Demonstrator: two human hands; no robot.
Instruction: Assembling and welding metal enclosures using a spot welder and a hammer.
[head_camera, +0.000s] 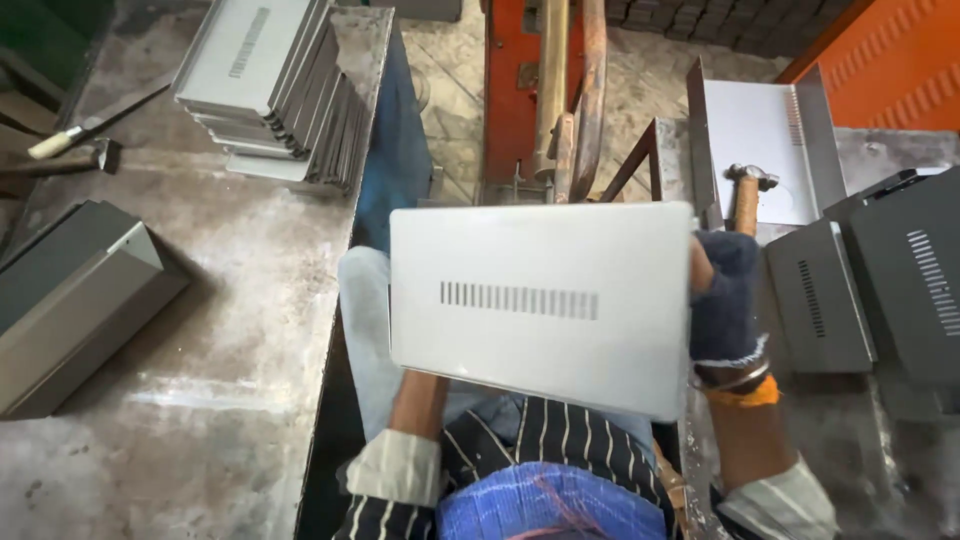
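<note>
I hold a flat light-grey metal panel (540, 300) with a row of narrow vent slots across its middle, tilted up in front of me. My right hand (722, 300), in a dark fingerless glove, grips the panel's right edge. My left hand is hidden behind the panel; only the forearm (420, 405) shows, reaching up under its lower left corner. A hammer (745, 190) stands just behind my right hand.
A stack of several similar panels (275, 90) lies on the left bench. A folded grey metal box (70, 300) sits at far left, with a brush (95, 125) behind. Dark slotted covers (880, 280) and a bent sheet (760, 140) crowd the right. An orange press machine (550, 90) stands ahead.
</note>
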